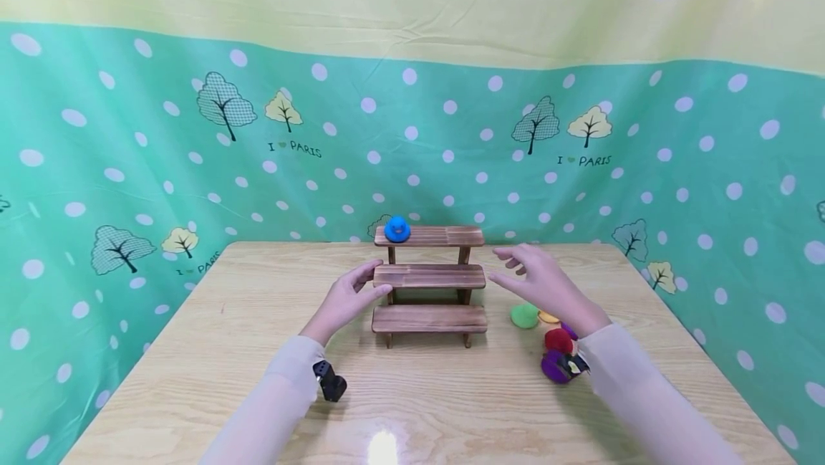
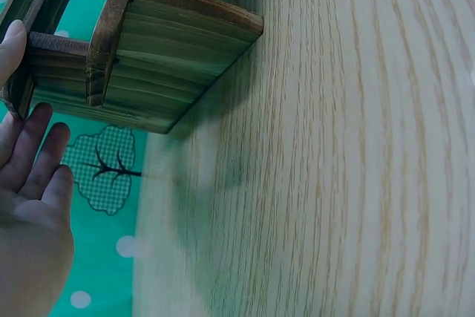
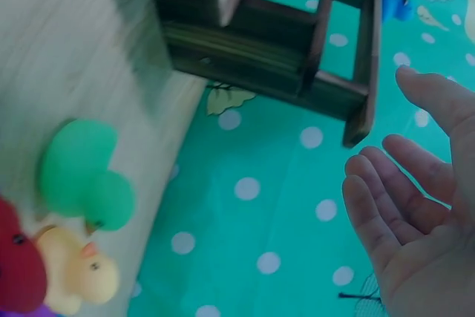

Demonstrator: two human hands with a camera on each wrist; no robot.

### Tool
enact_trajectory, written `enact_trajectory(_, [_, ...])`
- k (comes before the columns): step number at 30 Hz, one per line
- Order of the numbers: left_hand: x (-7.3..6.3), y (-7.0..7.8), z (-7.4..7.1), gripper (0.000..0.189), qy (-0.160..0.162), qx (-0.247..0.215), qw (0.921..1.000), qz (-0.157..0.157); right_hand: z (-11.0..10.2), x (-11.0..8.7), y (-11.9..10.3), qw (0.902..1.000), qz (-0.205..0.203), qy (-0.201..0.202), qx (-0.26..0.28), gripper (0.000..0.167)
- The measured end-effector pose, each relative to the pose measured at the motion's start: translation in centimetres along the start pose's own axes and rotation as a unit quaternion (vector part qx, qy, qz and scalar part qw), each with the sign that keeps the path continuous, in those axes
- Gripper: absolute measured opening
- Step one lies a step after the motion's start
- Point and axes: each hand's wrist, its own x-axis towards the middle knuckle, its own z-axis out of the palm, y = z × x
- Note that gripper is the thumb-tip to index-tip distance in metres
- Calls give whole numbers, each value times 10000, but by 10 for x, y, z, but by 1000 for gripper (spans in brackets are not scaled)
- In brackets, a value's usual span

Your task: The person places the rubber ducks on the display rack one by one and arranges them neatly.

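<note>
A three-tier wooden display stand (image 1: 430,319) stands mid-table. On its top tier, towards the left end, sits a blue rubber duck (image 1: 397,230). My left hand (image 1: 348,300) is at the left end of the middle tier, thumb in front and fingers to the side. In the left wrist view the thumb overlaps the stand's edge, and the fingers are nearly straight; firm contact is unclear. My right hand (image 1: 540,280) hovers off the stand's right side with fingers spread and nothing held. In the right wrist view a gap separates it from the stand.
Right of the stand, below my right forearm, lie a green duck (image 1: 525,316), a yellow duck (image 3: 78,271), a red duck (image 1: 558,341) and purple toys (image 1: 554,367), partly covered by the wrist camera. A patterned green curtain (image 1: 412,135) hangs behind the table.
</note>
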Motion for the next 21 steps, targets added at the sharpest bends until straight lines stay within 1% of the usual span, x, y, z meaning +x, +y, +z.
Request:
enact_trajectory(2, [0,-1,0,70,3,-4,10000,17,0,-6,7,10000,-17,-19,-18,48])
enact_trajectory(5, [-1,-1,0,70,22,2,10000,7,-1,-13,15,9999,101,-57,-67,49])
enact_trajectory(11, [-1,2,1,70,16,11,10000,-20,-4,-30,33,9984,536,-164,-71,52])
enact_trajectory(17, [-2,4,1,70,43,61,10000,-41,-8,-50,58,9964,814,-171,-169,50])
enact_trajectory(21, [-2,4,1,70,24,42,10000,-35,-9,-59,72,9942,1012,-202,-294,49])
